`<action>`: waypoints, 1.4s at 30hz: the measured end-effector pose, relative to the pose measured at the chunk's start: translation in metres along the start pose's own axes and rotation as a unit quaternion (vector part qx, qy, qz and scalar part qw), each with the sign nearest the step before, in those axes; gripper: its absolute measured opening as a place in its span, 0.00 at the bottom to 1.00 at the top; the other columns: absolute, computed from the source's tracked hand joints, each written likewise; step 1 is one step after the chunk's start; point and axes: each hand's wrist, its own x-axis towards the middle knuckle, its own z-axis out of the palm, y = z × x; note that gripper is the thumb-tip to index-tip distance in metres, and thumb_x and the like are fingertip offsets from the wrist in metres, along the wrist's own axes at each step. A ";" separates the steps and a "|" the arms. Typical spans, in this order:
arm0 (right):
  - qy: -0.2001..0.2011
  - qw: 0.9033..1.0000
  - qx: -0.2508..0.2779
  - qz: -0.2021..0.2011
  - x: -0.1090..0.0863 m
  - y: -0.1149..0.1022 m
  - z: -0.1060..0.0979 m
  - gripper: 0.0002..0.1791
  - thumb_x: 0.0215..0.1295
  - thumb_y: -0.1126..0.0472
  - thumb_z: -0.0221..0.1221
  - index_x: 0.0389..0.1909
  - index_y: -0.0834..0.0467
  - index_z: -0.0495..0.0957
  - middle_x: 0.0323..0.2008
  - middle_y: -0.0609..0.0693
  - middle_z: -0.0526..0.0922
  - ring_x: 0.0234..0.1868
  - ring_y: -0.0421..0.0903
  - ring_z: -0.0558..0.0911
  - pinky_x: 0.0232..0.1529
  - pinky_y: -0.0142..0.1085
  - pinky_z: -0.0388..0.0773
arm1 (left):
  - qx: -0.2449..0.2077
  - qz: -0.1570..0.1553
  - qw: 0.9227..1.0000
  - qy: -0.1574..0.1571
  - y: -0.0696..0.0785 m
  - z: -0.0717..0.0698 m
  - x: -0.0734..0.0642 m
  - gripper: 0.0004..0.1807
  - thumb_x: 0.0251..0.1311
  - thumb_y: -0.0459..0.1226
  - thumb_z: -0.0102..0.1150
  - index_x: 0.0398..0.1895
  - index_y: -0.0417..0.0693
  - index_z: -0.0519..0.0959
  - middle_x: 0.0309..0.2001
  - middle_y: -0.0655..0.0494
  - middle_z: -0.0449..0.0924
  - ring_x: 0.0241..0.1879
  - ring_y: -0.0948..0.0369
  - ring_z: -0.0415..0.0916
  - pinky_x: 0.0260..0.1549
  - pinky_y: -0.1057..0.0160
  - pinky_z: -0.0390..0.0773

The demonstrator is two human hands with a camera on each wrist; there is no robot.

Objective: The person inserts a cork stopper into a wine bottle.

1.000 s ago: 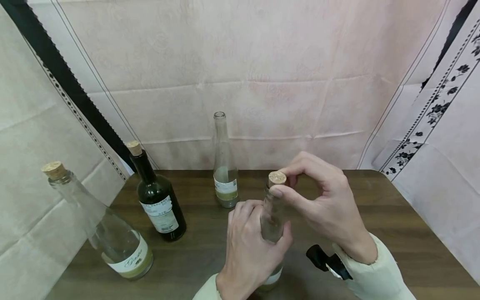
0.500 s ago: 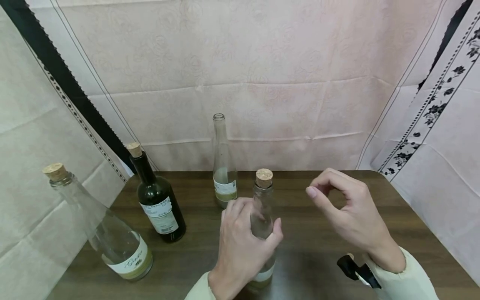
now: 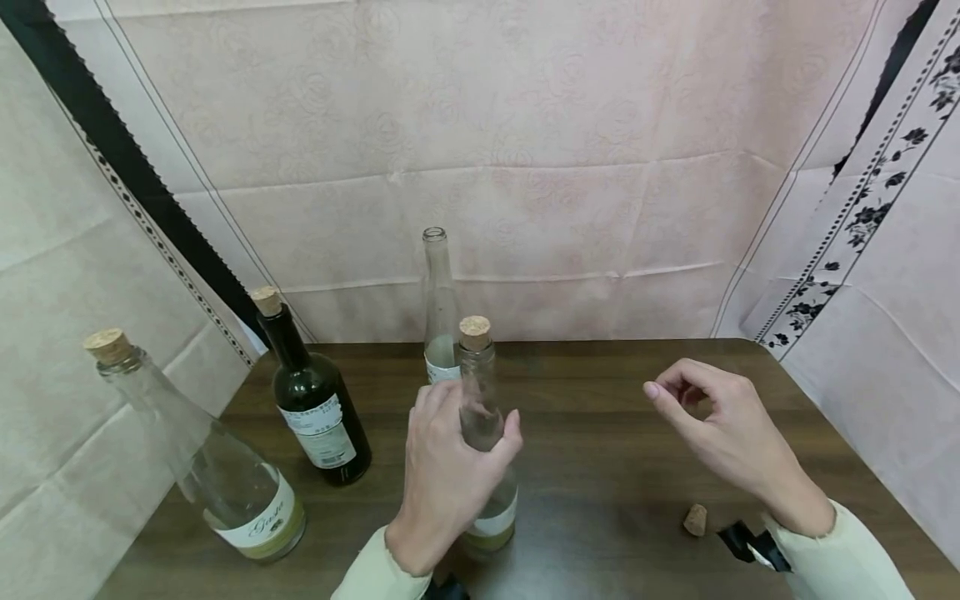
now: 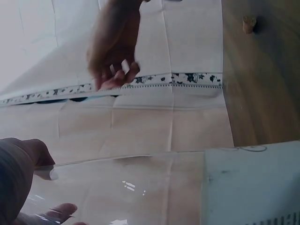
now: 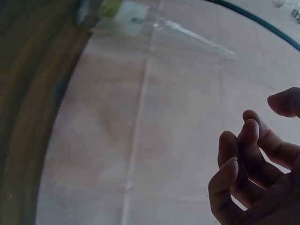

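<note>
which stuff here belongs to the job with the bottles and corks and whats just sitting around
Seems part of the job:
held bottle, in the left hand
top cork, in its neck
loose cork, probably
open bottle, probably

Seems just there, untouched:
dark bottle, corked
big clear bottle, corked
hanging cloth

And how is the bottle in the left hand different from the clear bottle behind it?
The held bottle has a cork in its mouth; the rear bottle is open. The held bottle is in front; the rear bottle is partly hidden behind the left hand. Both are clear, labelled glass.
</note>
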 end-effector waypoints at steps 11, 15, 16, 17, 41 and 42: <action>-0.103 0.993 -0.033 0.048 -0.020 0.043 0.002 0.10 0.70 0.57 0.63 0.29 0.42 0.77 0.22 0.37 0.76 0.21 0.33 0.71 0.24 0.28 0.68 | 0.019 -0.028 0.999 0.002 -0.019 -0.011 0.012 0.14 0.51 0.49 0.73 0.28 0.54 0.78 0.35 0.59 0.80 0.42 0.57 0.73 0.45 0.55 0.71; -0.163 0.985 -0.035 0.043 -0.030 0.058 -0.001 0.07 0.70 0.56 0.64 0.32 0.40 0.78 0.23 0.35 0.76 0.23 0.31 0.71 0.24 0.29 0.68 | 0.019 -0.043 0.999 -0.005 -0.024 -0.014 0.016 0.13 0.53 0.49 0.73 0.28 0.55 0.79 0.37 0.59 0.80 0.42 0.58 0.72 0.44 0.56 0.72; -0.175 0.983 -0.032 0.038 -0.033 0.061 -0.001 0.07 0.70 0.56 0.64 0.33 0.40 0.78 0.24 0.35 0.76 0.23 0.30 0.71 0.24 0.28 0.69 | 0.019 -0.047 0.999 -0.006 -0.025 -0.015 0.017 0.13 0.53 0.49 0.73 0.28 0.55 0.79 0.37 0.59 0.80 0.42 0.58 0.72 0.43 0.57 0.72; -0.186 0.982 -0.028 0.031 -0.035 0.065 -0.001 0.08 0.70 0.57 0.64 0.33 0.40 0.78 0.24 0.35 0.76 0.24 0.29 0.72 0.25 0.28 0.70 | 0.019 -0.050 0.999 -0.007 -0.026 -0.016 0.017 0.13 0.53 0.49 0.73 0.28 0.55 0.79 0.38 0.59 0.80 0.42 0.58 0.72 0.42 0.57 0.72; -0.318 0.941 -0.070 -0.089 -0.086 0.111 0.001 0.30 0.45 0.72 0.70 0.48 0.43 0.80 0.46 0.35 0.75 0.48 0.31 0.72 0.41 0.27 0.74 | 0.044 -0.113 0.992 -0.018 -0.062 -0.025 0.048 0.18 0.60 0.51 0.66 0.31 0.46 0.78 0.36 0.49 0.77 0.42 0.50 0.68 0.45 0.53 0.67; -0.322 0.940 -0.068 -0.088 -0.087 0.112 0.002 0.31 0.43 0.72 0.70 0.48 0.43 0.80 0.46 0.35 0.75 0.47 0.31 0.71 0.41 0.27 0.74 | 0.046 -0.114 0.992 -0.017 -0.063 -0.025 0.049 0.18 0.60 0.51 0.66 0.31 0.46 0.78 0.36 0.49 0.77 0.42 0.50 0.68 0.45 0.53 0.67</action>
